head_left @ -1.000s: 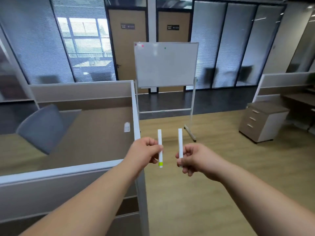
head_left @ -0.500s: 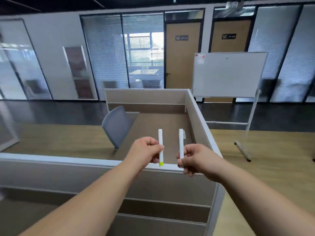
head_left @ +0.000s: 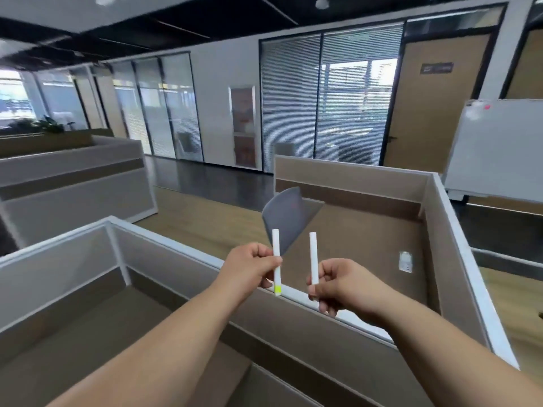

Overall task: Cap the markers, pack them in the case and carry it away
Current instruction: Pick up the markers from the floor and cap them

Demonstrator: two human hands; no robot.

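Left hand (head_left: 252,271) still pinches green-banded marker (head_left: 276,261) upright; right hand (head_left: 342,284) pinches plain marker (head_left: 313,258), just apart. View swung left since a second ago: whiteboard (head_left: 496,148) now far right. Case unseen; likely walking to it.

Open office: partitioned desks (head_left: 346,177), a grey chair (head_left: 289,215), whiteboard (head_left: 499,148), glass walls with blinds (head_left: 332,95).

I see two markers upright side by side, apart, above the partition rail (head_left: 296,296): left marker (head_left: 276,261) in my left hand (head_left: 249,271), right marker (head_left: 313,259) in my right hand (head_left: 340,284). A chair (head_left: 289,215) stands behind them, the whiteboard (head_left: 496,148) far right.
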